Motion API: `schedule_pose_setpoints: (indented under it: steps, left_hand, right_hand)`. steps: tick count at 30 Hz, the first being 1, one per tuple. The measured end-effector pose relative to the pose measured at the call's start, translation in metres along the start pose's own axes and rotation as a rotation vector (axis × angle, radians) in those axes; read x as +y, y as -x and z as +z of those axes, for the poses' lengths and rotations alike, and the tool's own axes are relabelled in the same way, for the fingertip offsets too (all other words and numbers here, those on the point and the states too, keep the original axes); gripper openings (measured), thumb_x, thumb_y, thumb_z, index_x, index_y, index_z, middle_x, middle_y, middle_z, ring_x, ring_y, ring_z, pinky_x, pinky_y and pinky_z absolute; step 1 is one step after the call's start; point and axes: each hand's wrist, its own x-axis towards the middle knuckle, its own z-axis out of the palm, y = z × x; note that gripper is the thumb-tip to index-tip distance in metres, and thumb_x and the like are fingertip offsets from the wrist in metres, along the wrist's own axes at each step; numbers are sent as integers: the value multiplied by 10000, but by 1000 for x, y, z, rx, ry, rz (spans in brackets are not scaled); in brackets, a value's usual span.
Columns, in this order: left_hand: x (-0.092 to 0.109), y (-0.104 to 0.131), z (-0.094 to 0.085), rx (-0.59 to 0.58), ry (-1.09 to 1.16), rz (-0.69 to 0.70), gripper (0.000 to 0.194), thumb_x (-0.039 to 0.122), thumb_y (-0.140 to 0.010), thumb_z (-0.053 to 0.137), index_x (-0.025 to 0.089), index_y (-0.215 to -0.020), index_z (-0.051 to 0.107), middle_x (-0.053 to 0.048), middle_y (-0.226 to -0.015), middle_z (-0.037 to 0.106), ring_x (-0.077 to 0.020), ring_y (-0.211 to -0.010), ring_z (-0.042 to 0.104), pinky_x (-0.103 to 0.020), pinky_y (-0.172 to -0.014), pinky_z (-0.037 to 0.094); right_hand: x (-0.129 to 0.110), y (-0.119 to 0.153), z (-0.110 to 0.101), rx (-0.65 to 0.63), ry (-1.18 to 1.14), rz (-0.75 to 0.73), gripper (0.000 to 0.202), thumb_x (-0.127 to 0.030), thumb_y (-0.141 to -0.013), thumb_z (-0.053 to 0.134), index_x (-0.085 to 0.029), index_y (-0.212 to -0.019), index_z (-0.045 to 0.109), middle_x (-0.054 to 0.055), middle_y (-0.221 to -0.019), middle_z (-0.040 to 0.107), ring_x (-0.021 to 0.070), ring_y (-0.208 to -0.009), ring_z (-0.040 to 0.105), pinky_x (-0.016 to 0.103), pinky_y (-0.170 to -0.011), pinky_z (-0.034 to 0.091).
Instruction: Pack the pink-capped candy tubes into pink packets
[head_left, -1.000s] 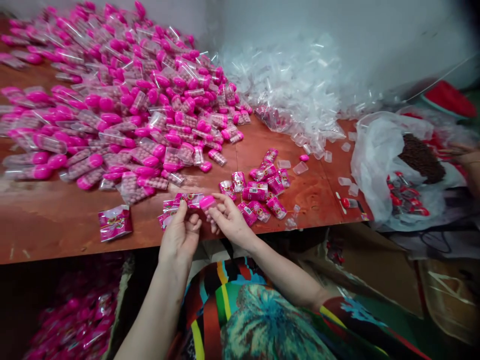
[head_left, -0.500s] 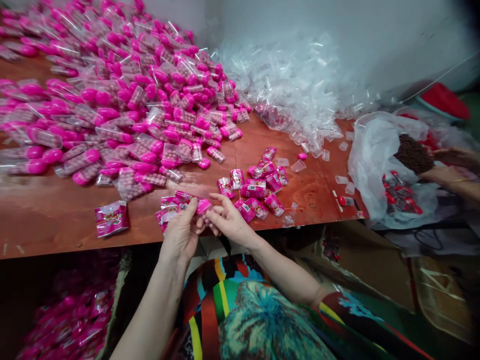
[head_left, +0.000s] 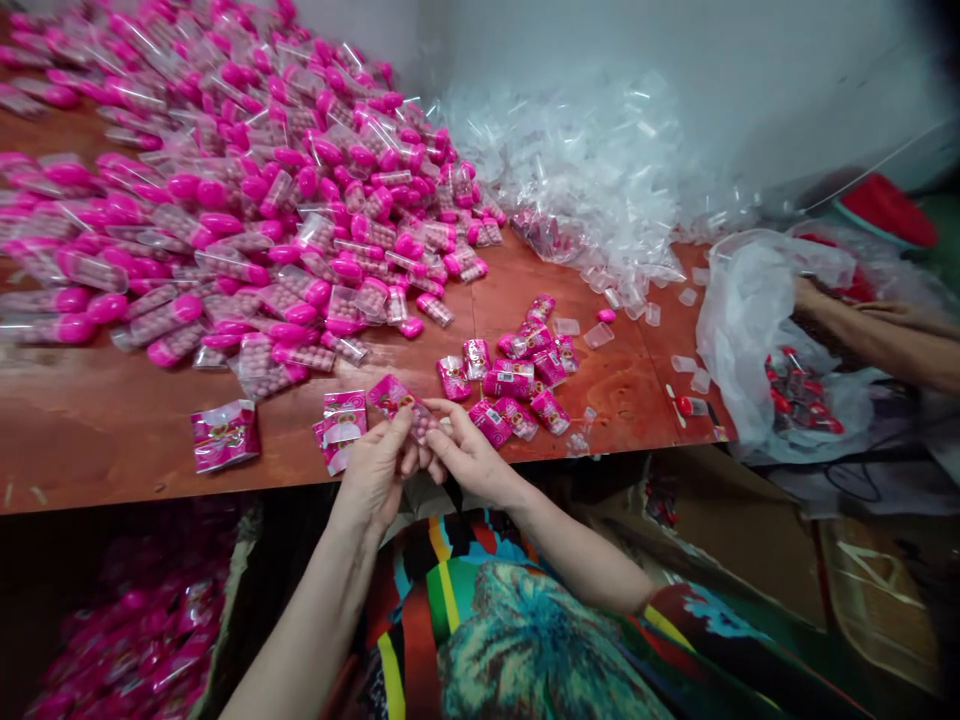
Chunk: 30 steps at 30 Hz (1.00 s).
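Note:
Above the table's front edge, my two hands meet around one small clear candy tube (head_left: 423,421) filled with pink balls. My left hand (head_left: 375,460) is closed, its thumb pressing a shiny pink printed label (head_left: 388,392) against the tube. The label sticks out to the upper left. My right hand (head_left: 472,450) pinches the other side of the tube between thumb and fingers. The tube's cap is not visible behind the label and fingers. Just left of my hands lies a small stack of flat pink labels (head_left: 344,420). Wrapped pink tubes (head_left: 510,380) lie in a loose group beyond my right hand.
A large heap of pink-capped candy tubes (head_left: 247,200) covers the table's left and back. Clear empty containers (head_left: 592,160) pile against the wall. Another label bundle (head_left: 225,436) lies left. At right, a co-worker's arm (head_left: 877,335) reaches into a white plastic bag (head_left: 739,320).
The tube's pink cap was showing between my hands; now a printed label lies over that end. The label stack shows fewer pieces on top. The co-worker's arm reaches farther into the bag.

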Motion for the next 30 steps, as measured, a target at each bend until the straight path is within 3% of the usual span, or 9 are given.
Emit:
schedule_pose_setpoints:
  steps: [3,6,16,20,22,24,26,28,30]
  left_hand:
    - [-4,4,3,3,-69,1,473,509,-722,801,157,-544,541,23,-419,481,-87,-391,463,-212,-430,299]
    - [-2,6,3,-22,-77,17,421,503,-720,803,144,-627,604,-10,-500,580,-77,-406,470,-202,-422,278]
    - [-7,3,2,-2,4,77,379,443,-746,791,183,-598,559,54,-392,442,-118,-398,466,-240,-476,427]
    - [-9,10,0,34,-61,91,335,491,-766,756,160,-780,706,-16,-567,633,-85,-395,435,-215,-420,338]
    - [-7,16,-9,117,-142,153,344,491,-776,743,170,-898,756,-50,-722,710,-64,-392,420,-213,-401,295]
    - [-5,21,-21,235,-238,234,307,464,-788,735,173,-877,773,-39,-719,706,-54,-394,414,-210,-414,307]
    - [-2,24,-35,361,-290,309,275,437,-794,730,174,-862,770,-5,-650,669,-47,-390,402,-198,-416,304]
    - [0,24,-47,449,-278,341,301,424,-783,734,177,-953,759,17,-640,652,-45,-378,400,-190,-391,282]
    - [1,21,-54,477,-241,322,386,421,-765,739,161,-1052,731,19,-654,655,-48,-357,405,-189,-360,263]
  right_hand:
    - [3,-2,0,41,-143,56,466,-472,-967,551,-222,-1319,378,-94,-589,540,85,-439,489,187,-452,382]
    - [1,-2,-3,23,-253,102,488,-485,-948,579,-230,-1315,383,-78,-636,588,79,-438,502,177,-433,358]
    - [18,2,2,46,-294,77,464,-476,-919,624,-233,-1251,410,-69,-650,598,88,-452,509,190,-449,355]
    - [-3,2,-17,144,-328,116,426,-503,-908,611,-254,-1222,465,-51,-676,585,89,-442,430,212,-443,336]
    - [-14,-1,-26,238,-338,63,422,-594,-947,481,-265,-1210,500,-19,-767,604,85,-449,361,230,-443,329]
    - [-19,-9,-24,205,-245,23,509,-649,-977,325,-278,-1285,487,14,-881,632,91,-468,368,246,-454,352]
    - [-16,-23,-11,68,10,-7,518,-605,-1002,308,-286,-1389,435,32,-957,650,113,-539,473,264,-512,424]
    - [-9,-41,11,-37,422,-99,444,-473,-1027,381,-257,-1403,475,60,-1037,652,156,-756,593,309,-680,504]
    - [-2,-59,33,-49,867,-223,372,-377,-1029,431,-224,-1328,589,101,-1156,626,217,-1034,579,376,-883,482]
